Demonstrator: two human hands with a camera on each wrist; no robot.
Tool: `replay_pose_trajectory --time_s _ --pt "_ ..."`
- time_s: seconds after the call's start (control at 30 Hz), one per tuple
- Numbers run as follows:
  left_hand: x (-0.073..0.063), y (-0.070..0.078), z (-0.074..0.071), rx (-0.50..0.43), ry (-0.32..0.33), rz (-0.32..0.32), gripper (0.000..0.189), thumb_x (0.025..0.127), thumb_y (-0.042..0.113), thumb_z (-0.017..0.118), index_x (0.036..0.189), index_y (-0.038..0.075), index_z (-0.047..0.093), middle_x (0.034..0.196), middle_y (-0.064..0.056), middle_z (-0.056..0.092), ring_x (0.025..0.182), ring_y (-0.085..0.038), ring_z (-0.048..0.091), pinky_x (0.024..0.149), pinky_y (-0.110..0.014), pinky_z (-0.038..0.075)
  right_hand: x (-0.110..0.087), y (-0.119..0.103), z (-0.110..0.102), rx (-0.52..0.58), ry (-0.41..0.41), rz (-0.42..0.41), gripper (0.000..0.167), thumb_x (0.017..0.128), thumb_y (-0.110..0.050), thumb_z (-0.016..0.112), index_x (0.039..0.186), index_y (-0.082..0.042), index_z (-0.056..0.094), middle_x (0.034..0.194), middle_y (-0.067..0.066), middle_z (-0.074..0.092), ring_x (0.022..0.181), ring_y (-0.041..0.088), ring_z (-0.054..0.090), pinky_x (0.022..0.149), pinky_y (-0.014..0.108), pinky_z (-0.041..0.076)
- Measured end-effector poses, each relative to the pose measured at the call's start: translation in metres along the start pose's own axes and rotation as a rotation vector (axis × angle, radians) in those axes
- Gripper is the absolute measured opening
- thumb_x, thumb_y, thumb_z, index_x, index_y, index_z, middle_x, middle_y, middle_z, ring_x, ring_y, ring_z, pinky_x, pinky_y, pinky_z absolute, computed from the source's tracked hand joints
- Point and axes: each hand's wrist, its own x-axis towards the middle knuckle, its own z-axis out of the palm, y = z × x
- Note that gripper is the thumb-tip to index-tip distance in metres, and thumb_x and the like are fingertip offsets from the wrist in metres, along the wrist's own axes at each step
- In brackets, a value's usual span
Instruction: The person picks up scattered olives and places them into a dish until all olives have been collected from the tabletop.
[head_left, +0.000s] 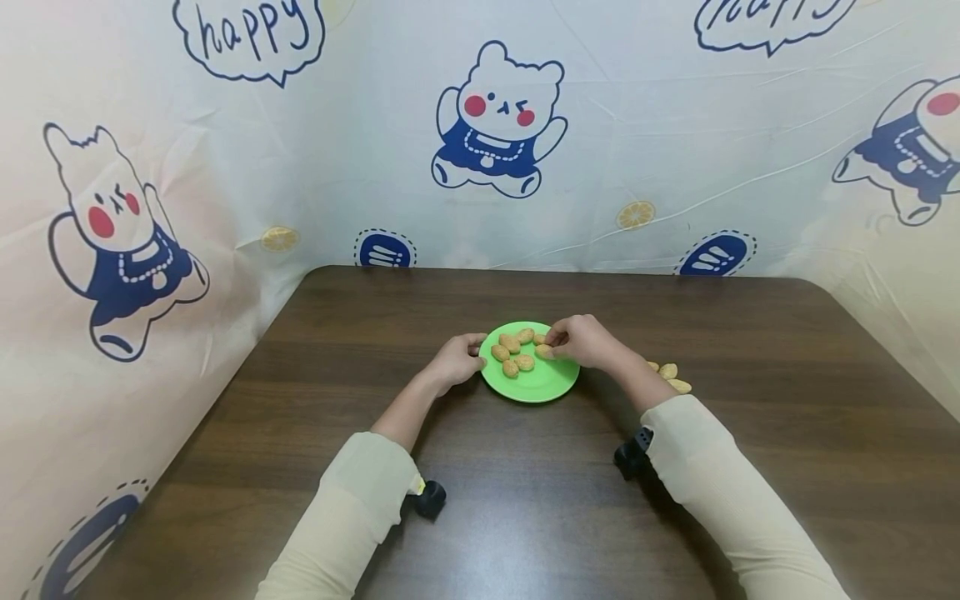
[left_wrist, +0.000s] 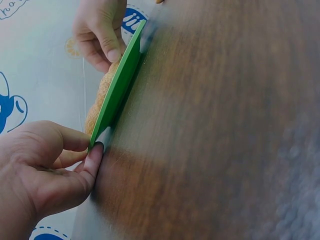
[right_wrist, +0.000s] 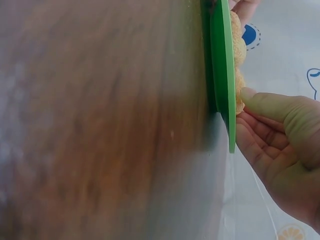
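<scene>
A round green plate [head_left: 534, 388] on the table carries several peanuts in their shells [head_left: 510, 342]. My left hand [head_left: 456, 360] pinches the plate's left rim; in the left wrist view, the thumb and fingers of the left hand [left_wrist: 55, 167] meet around the edge of the plate [left_wrist: 119, 90]. At the plate's right side, my right hand [head_left: 587, 342] pinches a peanut [head_left: 544, 352] over the plate. The right wrist view shows the right hand's thumb [right_wrist: 265, 104] against a peanut [right_wrist: 239, 90], with its curled fingers close to the rim.
More peanuts [head_left: 669, 372] lie on the brown wooden table [head_left: 525, 517] to the right, partly hidden behind the right forearm. A printed cloth [head_left: 360, 150] with cartoon figures hangs behind and beside the table. Black wrist cameras [head_left: 430, 500] sit at both cuffs.
</scene>
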Motion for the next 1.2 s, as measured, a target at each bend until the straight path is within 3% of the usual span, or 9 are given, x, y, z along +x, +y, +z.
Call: replay_pose_trajectory --time_s 0.47,1.2 --pt "-0.002 0.002 0.001 0.007 0.005 -0.003 0.053 0.09 -0.001 0.051 0.141 0.0 0.035 0.122 -0.016 0.051 0.112 -0.024 0.047 0.087 -0.032 0.043 -0.01 0.008 -0.007 -0.014 0.016 -0.016 0.019 0.084 -0.009 0.067 0.102 -0.002 0.068 0.095 0.008 0.066 0.087 0.021 0.061 0.071 0.031 0.05" --pt "-0.003 0.003 0.0 0.004 0.009 -0.019 0.053 0.09 -0.001 0.051 0.141 0.001 0.035 0.124 -0.016 0.05 0.113 -0.024 0.046 0.087 -0.032 0.043 -0.038 0.037 -0.032 -0.007 0.048 0.043 0.023 0.085 -0.012 0.067 0.104 0.0 0.067 0.095 0.008 0.065 0.089 0.023 0.058 0.074 0.037 0.048"
